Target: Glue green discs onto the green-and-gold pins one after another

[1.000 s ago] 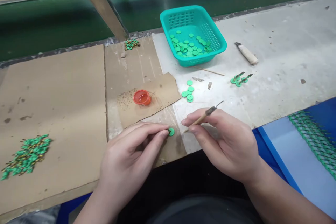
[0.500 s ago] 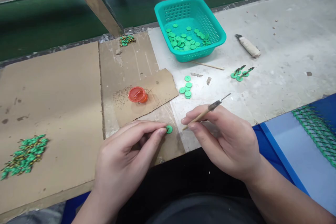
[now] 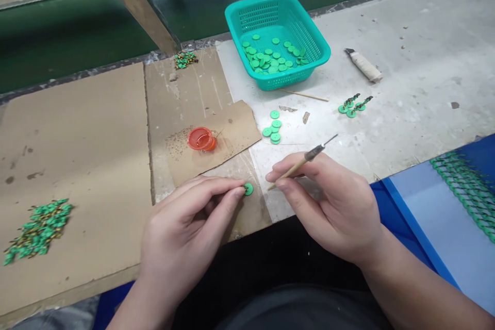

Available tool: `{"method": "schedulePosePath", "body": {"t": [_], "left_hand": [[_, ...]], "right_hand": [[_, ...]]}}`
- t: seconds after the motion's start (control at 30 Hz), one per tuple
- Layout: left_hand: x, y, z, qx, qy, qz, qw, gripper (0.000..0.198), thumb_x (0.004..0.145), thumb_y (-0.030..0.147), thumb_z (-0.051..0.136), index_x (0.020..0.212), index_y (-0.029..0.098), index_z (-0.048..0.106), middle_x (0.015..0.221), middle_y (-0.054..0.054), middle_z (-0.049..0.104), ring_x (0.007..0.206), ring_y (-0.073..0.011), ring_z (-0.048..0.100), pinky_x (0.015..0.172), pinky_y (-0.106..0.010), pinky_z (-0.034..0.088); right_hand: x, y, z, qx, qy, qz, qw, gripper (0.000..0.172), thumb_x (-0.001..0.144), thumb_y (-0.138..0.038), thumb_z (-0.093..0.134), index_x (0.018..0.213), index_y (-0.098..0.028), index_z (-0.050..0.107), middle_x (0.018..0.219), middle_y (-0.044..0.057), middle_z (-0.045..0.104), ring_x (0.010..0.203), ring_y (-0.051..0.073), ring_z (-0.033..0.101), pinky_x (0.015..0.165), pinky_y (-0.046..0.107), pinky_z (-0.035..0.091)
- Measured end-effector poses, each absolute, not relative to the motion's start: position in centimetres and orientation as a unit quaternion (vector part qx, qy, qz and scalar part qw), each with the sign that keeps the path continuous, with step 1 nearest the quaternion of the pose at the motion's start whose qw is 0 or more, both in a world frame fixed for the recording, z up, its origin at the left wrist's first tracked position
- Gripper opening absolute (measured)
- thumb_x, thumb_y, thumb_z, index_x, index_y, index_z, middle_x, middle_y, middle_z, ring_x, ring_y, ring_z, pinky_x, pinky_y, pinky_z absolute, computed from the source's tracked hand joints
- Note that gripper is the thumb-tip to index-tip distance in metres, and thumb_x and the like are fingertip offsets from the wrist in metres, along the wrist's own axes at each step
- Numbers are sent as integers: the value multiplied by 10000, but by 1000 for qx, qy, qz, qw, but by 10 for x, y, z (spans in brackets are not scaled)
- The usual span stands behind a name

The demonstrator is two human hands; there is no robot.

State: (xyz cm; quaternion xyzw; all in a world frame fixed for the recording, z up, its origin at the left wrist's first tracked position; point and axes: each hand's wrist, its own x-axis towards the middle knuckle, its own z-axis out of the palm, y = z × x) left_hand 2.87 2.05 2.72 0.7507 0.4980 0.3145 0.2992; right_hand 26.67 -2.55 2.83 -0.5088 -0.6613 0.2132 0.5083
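Observation:
My left hand [image 3: 193,227] is closed in a pinch on a small green button-like disc [image 3: 248,189]. A tiny dark bit shows where the fingertips meet the disc. In my right hand [image 3: 328,206] is a thin wooden-handled needle tool [image 3: 297,166], held like a pen, its metal tip pointing up and right, away from the disc. Several loose green discs [image 3: 275,124] lie on the table just beyond my hands. Farther right stand several discs with dark twisted pieces [image 3: 353,105] rising from them. A small red cup [image 3: 201,139] of clear liquid sits on a cardboard scrap [image 3: 232,129].
A teal basket [image 3: 286,82] with several green discs stands at the back. A cutter with a wrapped handle [image 3: 364,66] and a thin stick [image 3: 305,95] lie nearby. Piles of small green-and-brown pieces [image 3: 40,227] rest on cardboard at left. A metal post [image 3: 135,5] rises behind.
Both hands keep the same pose and hold. The whole view has shifted very slightly; nothing on the table has been moved.

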Motion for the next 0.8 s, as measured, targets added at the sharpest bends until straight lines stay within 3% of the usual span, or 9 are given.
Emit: {"method": "schedulePosePath", "body": {"t": [0.3, 0.53, 0.8], "left_hand": [[33, 16, 29, 748, 506, 322, 286, 104, 1081, 454, 843, 1085, 399, 931, 1137, 15, 912, 973, -245, 847, 775, -356, 638], [28, 21, 25, 787, 443, 326, 281, 70, 1078, 372, 856, 1104, 367, 921, 1084, 14, 912, 963, -243, 846, 908, -370, 652], [27, 22, 23, 798, 435, 330, 255, 163, 1070, 303, 852, 1172, 408, 924, 1119, 43, 909, 998, -223, 851, 962, -343, 665]], "right_hand": [[269, -28, 28, -521, -667, 208, 490, 106, 1185, -197, 665, 1210, -265, 744, 1100, 31, 873, 1011, 206, 886, 914, 329, 737], [270, -31, 27, -511, -680, 189, 491, 141, 1179, -158, 653, 1237, -256, 736, 1135, 21, 887, 1051, 191, 885, 994, 310, 730], [274, -29, 20, -503, -705, 196, 460, 147, 1196, -194, 635, 1245, -251, 760, 1185, 35, 907, 1103, 225, 887, 1001, 340, 722]]}}
